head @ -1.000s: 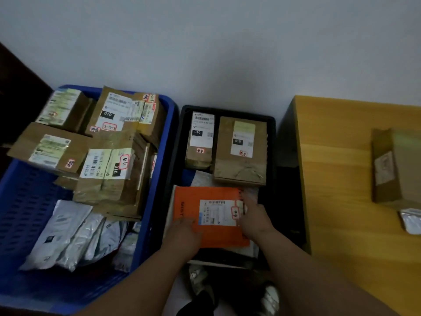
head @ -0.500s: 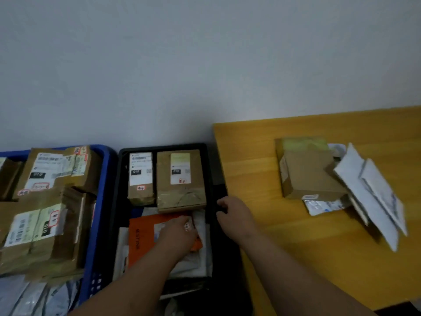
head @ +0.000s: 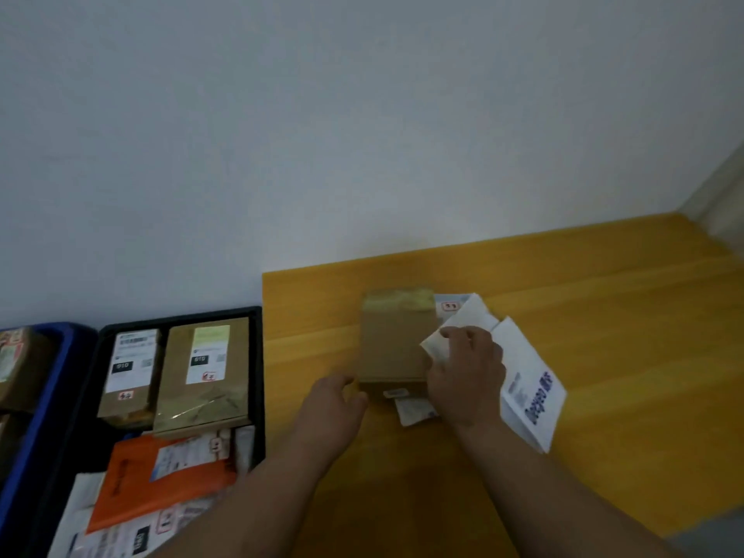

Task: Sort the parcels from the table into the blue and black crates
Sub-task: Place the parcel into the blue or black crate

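A brown cardboard box (head: pixel 392 344) lies on the yellow wooden table (head: pixel 604 296). White mailers (head: pixel 531 388) lean against its right side, and a small white packet (head: pixel 410 412) pokes out under its front. My left hand (head: pixel 338 400) is at the box's front left corner with its fingers apart and nothing in it. My right hand (head: pixel 467 376) lies over the box's right edge, fingers curled on a white mailer's corner; the grip is unclear. The black crate (head: pixel 181 316) stands left of the table, and the blue crate (head: pixel 76 344) is at the far left.
The black crate holds two brown parcels (head: pixel 205 372) at the back and an orange mailer (head: pixel 129 485) on white mailers in front. Brown boxes (head: pixel 20 364) fill the blue crate. A white wall runs behind everything. Bare tabletop extends to the right.
Both hands left the orange mailer in the black crate and moved right to the brown box on the table. The view swung right with them.
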Tool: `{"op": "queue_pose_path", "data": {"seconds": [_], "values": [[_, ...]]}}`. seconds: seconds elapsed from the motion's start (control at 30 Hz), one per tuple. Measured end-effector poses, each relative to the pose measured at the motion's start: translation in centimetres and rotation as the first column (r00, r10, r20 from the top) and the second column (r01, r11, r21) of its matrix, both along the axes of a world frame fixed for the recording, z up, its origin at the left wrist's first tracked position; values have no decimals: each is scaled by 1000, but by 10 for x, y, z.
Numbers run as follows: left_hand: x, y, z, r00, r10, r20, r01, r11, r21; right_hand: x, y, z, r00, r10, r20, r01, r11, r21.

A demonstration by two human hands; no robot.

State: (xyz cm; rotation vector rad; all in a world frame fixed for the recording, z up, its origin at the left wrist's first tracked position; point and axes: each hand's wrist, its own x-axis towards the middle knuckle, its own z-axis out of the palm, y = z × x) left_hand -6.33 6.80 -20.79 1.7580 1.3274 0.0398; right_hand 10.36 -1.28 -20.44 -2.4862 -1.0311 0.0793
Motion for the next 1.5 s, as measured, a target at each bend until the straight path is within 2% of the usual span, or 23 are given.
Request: {"op": "queue_pose_path", "data": {"seconds": [0.1, 0.2, 0.27, 0.43, 0.6, 0.73, 0.83, 0.93, 0.97, 1.03, 1.13, 1.2, 1.27, 1.3, 1.33, 1.4, 1.5], "values": [[29, -15, 2, 999, 27, 21, -28, 999, 16, 44, -21, -10, 981, -70, -181, 21, 965, -260], [46, -24, 4, 999, 51, 13, -51, 999, 12, 70, -35, -29, 946, -85, -314, -62, 901, -429], [52, -26, 7, 999, 52, 17, -52, 999, 9, 75, -39, -35, 935, -66, -349, -108, 883, -458], [52, -23, 14, 996, 93, 6, -93, 996, 6, 85, -37, -28, 961, -2, -276, -115, 905, -409], [49, -25, 20, 994, 110, 15, -110, 994, -2, 93, -33, -29, 966, -35, -256, -28, 971, -236], [41, -24, 28, 993, 107, 54, -107, 994, 6, 87, -31, -16, 985, -104, -136, 110, 993, 35], [30, -21, 39, 984, 135, 114, -136, 991, -1, 73, -18, 8, 993, -113, -20, 114, 957, 267], [15, -16, 50, 966, 192, 173, -193, 981, -12, 49, 4, 38, 998, -46, 33, 26, 888, 459], [9, -14, 53, 958, 210, 195, -211, 977, -16, 37, 11, 47, 1000, -7, 24, -6, 857, 514], [-7, -10, 58, 934, 268, 237, -264, 963, -46, 8, 21, 67, 992, 88, -90, -20, 813, 582], [-33, -5, 69, 890, 347, 297, -334, 938, -94, -34, 28, 87, 886, 207, -416, 35, 862, 505], [-52, -2, 74, 855, 400, 331, -372, 917, -148, -57, 28, 96, 709, 258, -656, 107, 881, 461], [-70, 0, 78, 817, 446, 365, -391, 894, -218, -73, 28, 99, 470, 286, -835, 217, 880, 423], [-79, 1, 80, 813, 449, 370, -389, 893, -228, -79, 29, 98, 390, 287, -875, 245, 884, 399], [-87, 0, 83, 809, 458, 369, -393, 888, -240, -84, 30, 95, 352, 279, -893, 251, 892, 377], [-103, 0, 86, 804, 449, 390, -377, 892, -250, -93, 31, 90, 313, 264, -912, 276, 894, 354], [-123, 4, 84, 771, 516, 373, -407, 850, -334, -103, 33, 84, 269, 257, -928, 327, 882, 339]]}}
